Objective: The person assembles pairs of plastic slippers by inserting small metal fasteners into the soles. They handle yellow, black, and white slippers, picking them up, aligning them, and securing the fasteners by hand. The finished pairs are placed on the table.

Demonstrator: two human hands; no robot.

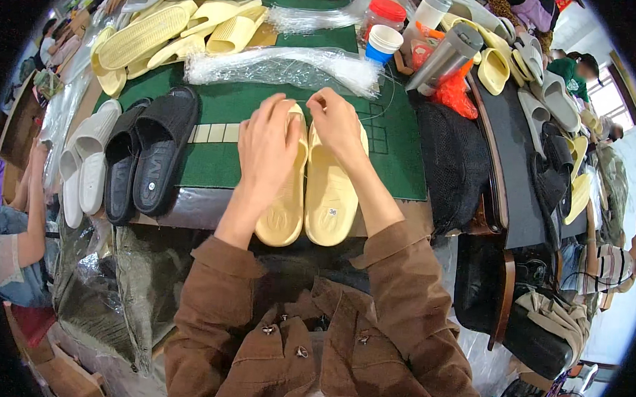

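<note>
A pair of pale yellow slippers stands side by side at the table's near edge, toes pointing away from me. My left hand [269, 141] curls over the front of the left yellow slipper [280, 219], hiding most of its strap. Above the front of the right yellow slipper [330, 206], my right hand [337, 127] has its fingers pinched together. A thin clear plastic strand [393, 97] loops out to the right from near those fingertips; its end in the pinch is hard to see. Just beyond my hands lies a bundle of clear plastic strands [288, 69].
Black slippers [157, 152] and white slippers [96, 160] stand at left. Yellow slippers [144, 38] are heaped at the back left. A steel tumbler [448, 59], paper cups [384, 42] and a red-lidded jar [385, 15] stand at the back right. Other people sit along both sides.
</note>
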